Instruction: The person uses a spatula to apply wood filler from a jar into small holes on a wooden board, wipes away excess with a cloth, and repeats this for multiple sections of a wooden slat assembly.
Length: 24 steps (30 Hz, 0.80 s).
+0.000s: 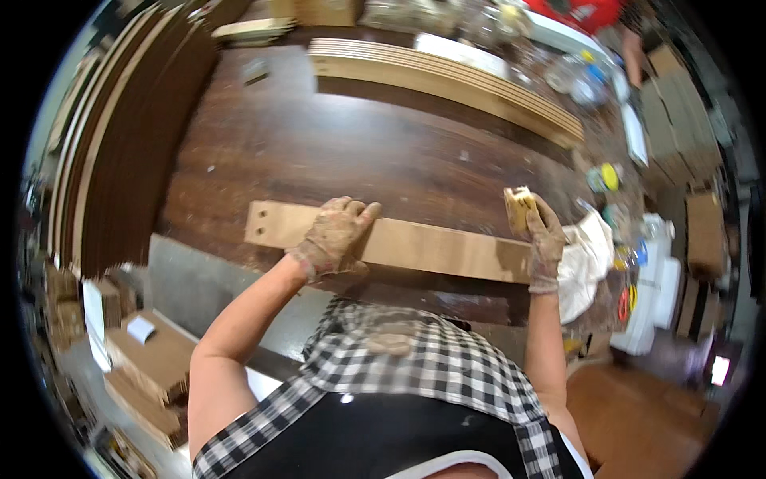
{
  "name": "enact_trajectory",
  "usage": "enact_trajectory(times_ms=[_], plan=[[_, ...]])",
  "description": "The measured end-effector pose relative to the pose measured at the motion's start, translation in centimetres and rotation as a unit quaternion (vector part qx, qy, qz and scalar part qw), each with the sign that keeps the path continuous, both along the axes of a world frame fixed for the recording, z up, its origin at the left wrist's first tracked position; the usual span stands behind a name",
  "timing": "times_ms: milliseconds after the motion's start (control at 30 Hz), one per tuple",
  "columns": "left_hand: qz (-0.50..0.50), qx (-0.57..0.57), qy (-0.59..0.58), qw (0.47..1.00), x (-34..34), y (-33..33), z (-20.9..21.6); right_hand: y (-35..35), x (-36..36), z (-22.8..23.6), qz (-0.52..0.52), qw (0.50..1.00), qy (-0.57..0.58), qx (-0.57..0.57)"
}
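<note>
A long, pale wooden board (435, 246) lies crosswise before me on the dark brown tabletop (263, 144), with two dark holes near its left end. My left hand (337, 235), in a stained work glove, lies across the board left of its middle, fingers curled over the far edge. Above the board's right end, my right hand (546, 239), also gloved, is closed around a small tan block (519, 209) with a pale, ragged upper edge. Its exact kind is unclear. Beside the right wrist lies a crumpled white cloth (586, 267).
Stacked pale boards (447, 80) lie across the table's far side. Tall brown panels (132, 144) stand at the left. Clear plastic bottles (586, 80) and a yellow-capped jar (606, 176) crowd the right edge. Another person's arm (633, 60) shows at the far right.
</note>
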<state>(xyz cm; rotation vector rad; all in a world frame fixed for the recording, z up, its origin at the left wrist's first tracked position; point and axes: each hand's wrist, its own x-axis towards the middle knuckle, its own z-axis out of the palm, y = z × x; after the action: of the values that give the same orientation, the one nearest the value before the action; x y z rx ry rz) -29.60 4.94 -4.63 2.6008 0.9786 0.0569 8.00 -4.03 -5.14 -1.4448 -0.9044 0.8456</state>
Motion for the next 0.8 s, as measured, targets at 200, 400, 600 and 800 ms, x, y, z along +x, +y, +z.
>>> enact_trajectory(times_ms=[200, 400, 600, 800], plan=[[-0.029, 0.015, 0.034, 0.999, 7.2, -1.6, -1.8, -4.8, 12.2, -4.2, -0.118, 0.985, 0.120, 0.044], [-0.054, 0.025, 0.082, 0.995, 8.2, -1.1, -1.0, -8.8, 16.9, -3.5, -0.226, 0.971, 0.064, 0.045], [-0.037, 0.024, 0.111, 0.993, 7.6, -1.6, -1.3, -7.2, 14.8, -2.8, -0.199, 0.977, 0.038, 0.065], [-0.027, 0.030, 0.054, 0.998, 6.4, -2.6, -1.9, -5.6, 14.2, -3.2, -0.161, 0.985, 0.033, 0.049]])
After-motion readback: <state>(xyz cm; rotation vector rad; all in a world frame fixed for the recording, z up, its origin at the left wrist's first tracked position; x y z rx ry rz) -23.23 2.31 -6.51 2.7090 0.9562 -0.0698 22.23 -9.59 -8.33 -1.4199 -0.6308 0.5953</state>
